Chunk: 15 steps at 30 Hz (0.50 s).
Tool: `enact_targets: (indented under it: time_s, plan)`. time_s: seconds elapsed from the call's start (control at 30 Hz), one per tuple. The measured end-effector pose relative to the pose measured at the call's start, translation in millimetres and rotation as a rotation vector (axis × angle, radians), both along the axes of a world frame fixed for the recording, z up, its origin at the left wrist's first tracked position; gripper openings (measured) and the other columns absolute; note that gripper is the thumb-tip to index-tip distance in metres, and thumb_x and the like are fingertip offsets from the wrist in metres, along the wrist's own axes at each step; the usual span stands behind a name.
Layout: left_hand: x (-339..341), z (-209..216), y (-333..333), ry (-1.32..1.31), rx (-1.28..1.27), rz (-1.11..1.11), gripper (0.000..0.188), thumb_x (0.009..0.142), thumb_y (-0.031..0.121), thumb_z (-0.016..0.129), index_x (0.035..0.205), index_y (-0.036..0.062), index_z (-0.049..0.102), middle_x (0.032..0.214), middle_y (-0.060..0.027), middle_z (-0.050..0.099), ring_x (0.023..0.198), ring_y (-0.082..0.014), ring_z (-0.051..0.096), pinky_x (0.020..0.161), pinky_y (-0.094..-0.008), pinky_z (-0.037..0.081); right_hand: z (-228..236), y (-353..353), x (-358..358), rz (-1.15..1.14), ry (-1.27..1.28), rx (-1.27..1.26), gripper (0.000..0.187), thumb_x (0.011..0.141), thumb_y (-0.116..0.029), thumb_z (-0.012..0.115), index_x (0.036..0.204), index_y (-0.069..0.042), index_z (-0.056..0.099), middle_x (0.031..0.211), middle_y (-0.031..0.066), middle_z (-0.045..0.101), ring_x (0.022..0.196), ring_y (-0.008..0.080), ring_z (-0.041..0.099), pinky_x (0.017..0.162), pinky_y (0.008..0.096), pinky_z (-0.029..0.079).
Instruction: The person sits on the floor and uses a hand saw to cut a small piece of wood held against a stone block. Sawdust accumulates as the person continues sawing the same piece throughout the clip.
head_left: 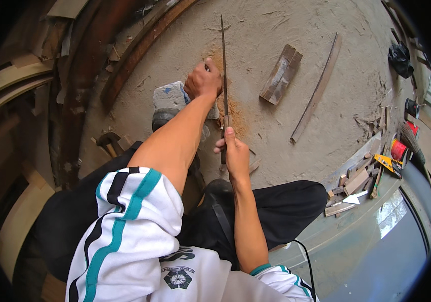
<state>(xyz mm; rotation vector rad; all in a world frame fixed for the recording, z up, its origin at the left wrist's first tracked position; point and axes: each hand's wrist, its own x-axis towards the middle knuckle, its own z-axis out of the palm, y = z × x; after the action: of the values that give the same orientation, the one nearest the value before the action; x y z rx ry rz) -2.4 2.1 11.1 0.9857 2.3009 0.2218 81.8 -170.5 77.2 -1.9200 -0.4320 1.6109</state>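
Note:
My right hand (235,153) grips the handle of a long thin saw (223,65), seen edge-on, its blade pointing away from me over the floor. My left hand (203,80) is closed just left of the blade, pressing a small piece down on a grey block (167,95). Most of that piece is hidden under the fist. Orange sawdust (235,113) lies on the floor around the blade. I sit with my legs in black trousers on either side.
A short grooved wooden block (281,74) and a long curved wooden strip (318,88) lie to the right. Curved timber pieces (125,60) run along the left. A hammer (107,142) lies near my left knee. Wood offcuts (354,183), a yellow tool (389,163) and a red spool (399,149) sit at the right.

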Motion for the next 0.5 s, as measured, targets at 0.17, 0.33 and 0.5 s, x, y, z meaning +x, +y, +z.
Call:
enact_targets:
  time_s: [0.17, 0.33, 0.5]
  plan:
    - [-2, -2, -3, -0.007, 0.002, 0.012, 0.051, 0.094, 0.051, 0.043, 0.104, 0.0107, 0.073, 0.107, -0.0224, 0.069, 0.106, -0.0454, 0.061, 0.092, -0.0507, 0.045, 2, -2, -18, 0.115, -0.267, -0.039, 0.067, 0.099, -0.056, 0.048, 0.061, -0.002, 0.059, 0.052, 0.0031, 0.051, 0.050, 0.0130, 0.050, 0.051, 0.0302, 0.039]
    - [2, -4, -3, 0.013, 0.044, -0.004, 0.050, 0.096, 0.047, 0.041, 0.099, 0.0086, 0.072, 0.097, -0.0242, 0.070, 0.099, -0.0452, 0.064, 0.091, -0.0514, 0.046, 19, -81, -19, 0.214, -0.293, -0.155, 0.073, 0.100, -0.055, 0.045, 0.063, 0.006, 0.058, 0.052, 0.0152, 0.052, 0.052, 0.0233, 0.051, 0.058, 0.0421, 0.043]
    - [-4, -6, -2, -0.029, -0.024, 0.016, 0.048, 0.095, 0.049, 0.041, 0.108, 0.0135, 0.071, 0.109, -0.0213, 0.068, 0.106, -0.0442, 0.061, 0.093, -0.0492, 0.045, 11, -46, -12, 0.213, -0.387, -0.094, 0.080, 0.098, -0.061, 0.042, 0.058, 0.006, 0.056, 0.049, 0.0153, 0.050, 0.050, 0.0243, 0.052, 0.057, 0.0422, 0.042]
